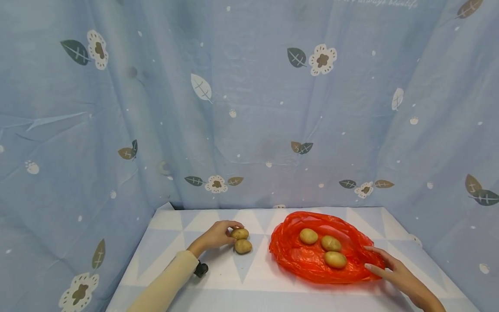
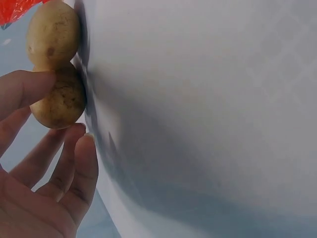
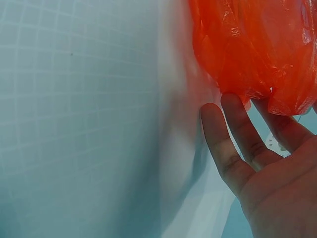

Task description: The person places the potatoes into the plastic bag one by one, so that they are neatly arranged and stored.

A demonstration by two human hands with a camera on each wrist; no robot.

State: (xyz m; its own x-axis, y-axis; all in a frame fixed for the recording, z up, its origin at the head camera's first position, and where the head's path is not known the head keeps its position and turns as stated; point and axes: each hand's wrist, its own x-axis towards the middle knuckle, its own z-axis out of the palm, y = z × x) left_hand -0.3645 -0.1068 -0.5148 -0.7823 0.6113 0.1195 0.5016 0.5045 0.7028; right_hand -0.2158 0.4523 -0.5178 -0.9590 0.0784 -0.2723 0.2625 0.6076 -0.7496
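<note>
Brackets the nine-o'clock end of the far potato between the thumb and index finger of the left hand, with the other fingers spread apart towards six o'clock in the left wrist view. Looks lightly clamped on that potato, though impossible to tell how firmly. Rests low on the tablecloth, against the near potato at six o'clock. Probably comes in from nine o'clock to avoid nudging the neighbour.

Touches the red plastic bag at its four-o'clock edge with the right hand, thumb and fingers well apart, straight rather than wrapped tight. Likely steadies the flimsy edge there, against sagging or sliding. Lies at three o'clock from the loose pair, with plastic bunched into a crumpled ring, presumably to hold the mouth wide.

Contains, within that ring, a pale potato towards ten o'clock, a middle potato close to the centre, and a larger potato at five o'clock, just beside the middle one. Seems safe from rolling, thanks to the raised rim. Hangs a patterned blue curtain at twelve o'clock, behind everything.
</note>
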